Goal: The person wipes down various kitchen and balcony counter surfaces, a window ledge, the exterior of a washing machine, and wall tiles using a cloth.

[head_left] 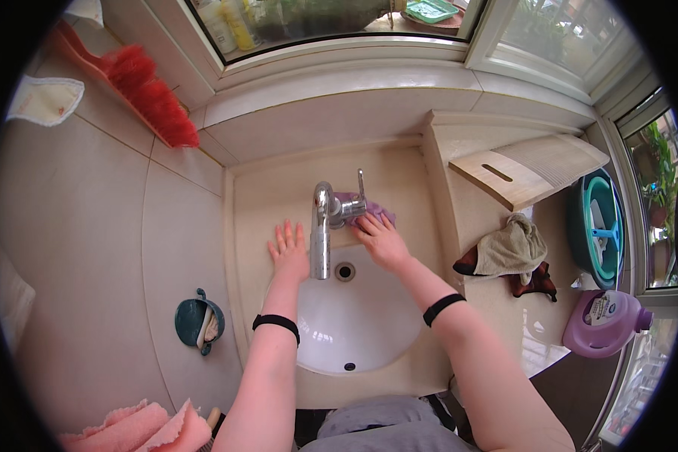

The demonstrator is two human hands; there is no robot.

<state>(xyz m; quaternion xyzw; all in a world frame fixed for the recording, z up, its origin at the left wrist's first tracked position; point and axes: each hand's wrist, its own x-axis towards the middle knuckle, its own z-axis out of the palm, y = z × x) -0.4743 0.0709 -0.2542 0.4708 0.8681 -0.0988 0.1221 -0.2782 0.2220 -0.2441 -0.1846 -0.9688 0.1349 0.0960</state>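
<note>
My right hand (383, 240) presses a purple cloth (382, 213) onto the beige counter (271, 186), behind the washbasin and beside the base of the chrome faucet (321, 226). Part of the cloth lies behind the faucet, where it is partly hidden. To the left of the spout, my left hand (290, 251) rests flat on the counter with its fingers apart and nothing in it. The white oval basin (361, 322) lies below, with its drain (344, 272) in view. Both wrists bear black bands.
On the right ledge are a wooden washboard (520, 166), a greenish-grey cloth (514, 248), teal basins (585, 248) and a purple detergent jug (604, 325). A red-bristled brush (147, 90) hangs on the left wall, above a dark green holder (191, 322). Pink towels (141, 426) are at lower left.
</note>
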